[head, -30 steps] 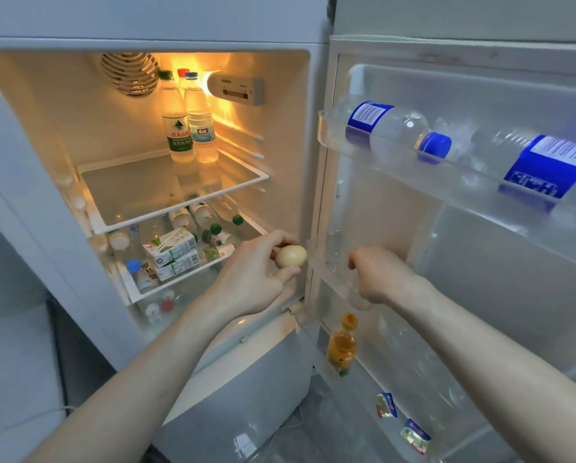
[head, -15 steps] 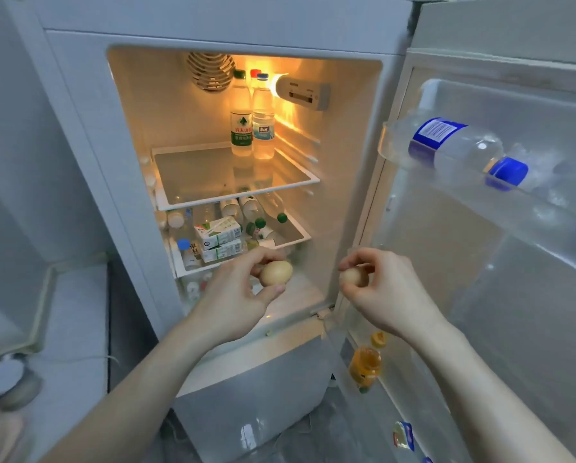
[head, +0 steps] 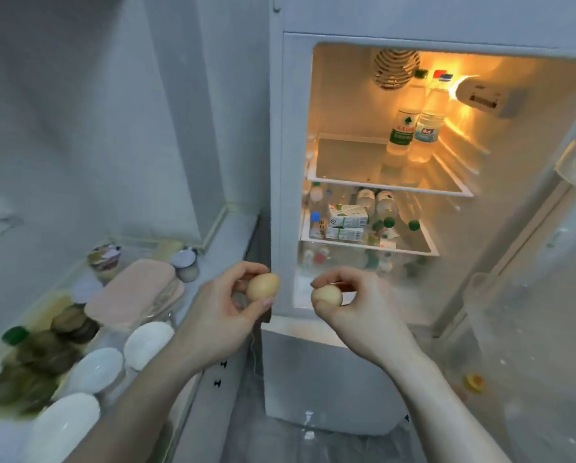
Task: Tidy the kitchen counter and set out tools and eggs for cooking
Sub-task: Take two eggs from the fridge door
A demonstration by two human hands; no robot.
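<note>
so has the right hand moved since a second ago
Yes. The right hand has come out of the fridge door shelf, now holding an egg in front of the fridge opening, beside the left hand.

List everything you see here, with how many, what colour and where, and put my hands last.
eggs: two, tan; left egg, right egg, one in each hand.
fridge: one, white, door open, light on.
water bottles: at least two upright, clear, top shelf.
cartons: two stacked, white and green, lower shelf among lying bottles.
pink cloth: one, on the counter at left.
white bowls: three, in a row along the counter's near edge.
jars: several, blurred, dark lids, counter's far left.
left hand: fingers pinch the left egg.
right hand: fingers pinch the right egg.
</note>
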